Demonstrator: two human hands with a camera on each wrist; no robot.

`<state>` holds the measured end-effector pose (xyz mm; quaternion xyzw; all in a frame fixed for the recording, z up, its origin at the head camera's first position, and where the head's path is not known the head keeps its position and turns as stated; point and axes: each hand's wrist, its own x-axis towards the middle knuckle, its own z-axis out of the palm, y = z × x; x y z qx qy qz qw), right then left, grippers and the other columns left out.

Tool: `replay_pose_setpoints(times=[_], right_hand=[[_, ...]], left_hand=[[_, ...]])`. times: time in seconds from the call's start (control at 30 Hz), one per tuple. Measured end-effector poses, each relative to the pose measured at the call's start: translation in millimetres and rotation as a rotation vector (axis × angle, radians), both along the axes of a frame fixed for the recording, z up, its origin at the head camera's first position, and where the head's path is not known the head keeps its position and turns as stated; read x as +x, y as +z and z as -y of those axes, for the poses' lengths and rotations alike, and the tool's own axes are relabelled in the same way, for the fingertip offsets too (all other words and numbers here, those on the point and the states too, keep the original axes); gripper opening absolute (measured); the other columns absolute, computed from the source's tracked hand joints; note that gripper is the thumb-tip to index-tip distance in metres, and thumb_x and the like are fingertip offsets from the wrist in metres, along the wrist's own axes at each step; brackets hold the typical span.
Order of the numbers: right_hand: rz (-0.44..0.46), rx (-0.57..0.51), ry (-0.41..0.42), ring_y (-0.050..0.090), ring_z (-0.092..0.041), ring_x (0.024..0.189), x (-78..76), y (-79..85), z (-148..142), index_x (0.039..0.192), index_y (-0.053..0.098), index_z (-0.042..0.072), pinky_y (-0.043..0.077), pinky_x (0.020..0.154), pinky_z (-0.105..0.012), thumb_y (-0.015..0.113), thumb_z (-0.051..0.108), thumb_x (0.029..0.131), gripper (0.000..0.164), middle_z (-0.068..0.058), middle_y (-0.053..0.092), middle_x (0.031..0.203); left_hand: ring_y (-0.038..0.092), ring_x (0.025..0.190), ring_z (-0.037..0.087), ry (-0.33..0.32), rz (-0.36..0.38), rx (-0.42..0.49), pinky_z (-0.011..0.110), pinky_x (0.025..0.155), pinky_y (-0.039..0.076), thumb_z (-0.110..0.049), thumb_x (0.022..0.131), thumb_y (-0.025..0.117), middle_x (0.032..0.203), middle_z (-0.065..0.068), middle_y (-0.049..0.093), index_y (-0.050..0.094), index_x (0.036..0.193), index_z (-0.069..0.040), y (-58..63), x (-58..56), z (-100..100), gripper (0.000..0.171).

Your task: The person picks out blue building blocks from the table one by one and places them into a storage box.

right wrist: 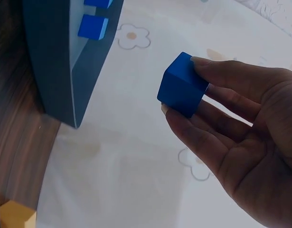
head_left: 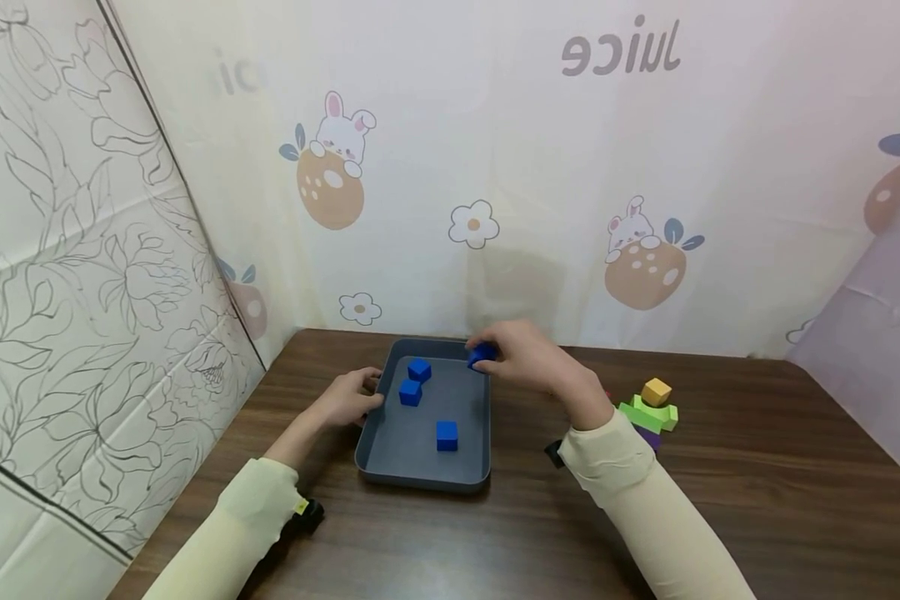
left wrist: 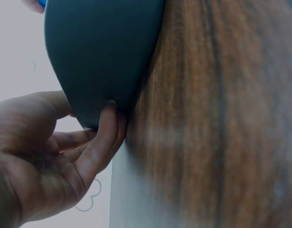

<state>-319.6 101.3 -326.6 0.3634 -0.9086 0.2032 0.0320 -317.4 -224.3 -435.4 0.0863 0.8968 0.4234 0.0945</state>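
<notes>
A blue cube (right wrist: 183, 85) is pinched between the thumb and fingertips of my right hand (head_left: 528, 358), raised over the far right part of a dark grey tray (head_left: 461, 477). In the right wrist view the cube stands apart from the tray. My left hand (head_left: 347, 397) holds the tray's left side, with fingers (left wrist: 105, 133) against the outer wall and the thumb at the rim. Inside the tray lie a blue cube (head_left: 419, 369) near the far left, another blue cube (head_left: 410, 392) just before it, and a third blue cube (head_left: 447, 436) nearer the front.
Right of the tray, partly behind the right forearm, are a yellow-orange block (head_left: 656, 392), light green blocks (head_left: 642, 416) and a purple block (head_left: 649, 437). All stand on a dark wooden table (head_left: 765, 475). A printed curtain (head_left: 435, 150) hangs along the table's far edge.
</notes>
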Motion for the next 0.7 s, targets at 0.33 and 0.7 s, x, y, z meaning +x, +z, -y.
replay_pose_setpoints(times=[0.33, 0.7], right_hand=[[0.038, 0.029, 0.027, 0.069, -0.016, 0.098, 4.5, -1.2, 23, 0.125, 0.077, 0.008, 0.062, 0.085, -0.033, 0.079, 0.015, 0.097, 0.029, -0.003, 0.076, 0.114], [0.062, 0.07, 0.069, 0.066, -0.018, 0.105, 2.0, -17.4, 38, 0.126, 0.076, 0.007, 0.061, 0.091, -0.034, 0.079, 0.015, 0.097, 0.03, -0.006, 0.074, 0.122]], left_hand=[[0.072, 0.095, 0.029, 0.0, -0.007, 0.0, 0.04, 0.067, 0.066, -0.008, 0.103, 0.062, 0.129, 0.025, 0.064, 0.053, 0.148, 0.004, 0.5, -0.1, -1, 0.048], [0.073, 0.096, 0.028, 0.008, -0.01, 0.001, 0.04, 0.067, 0.066, -0.007, 0.102, 0.062, 0.13, 0.025, 0.064, 0.053, 0.148, 0.003, 0.2, -0.1, 0, 0.048]])
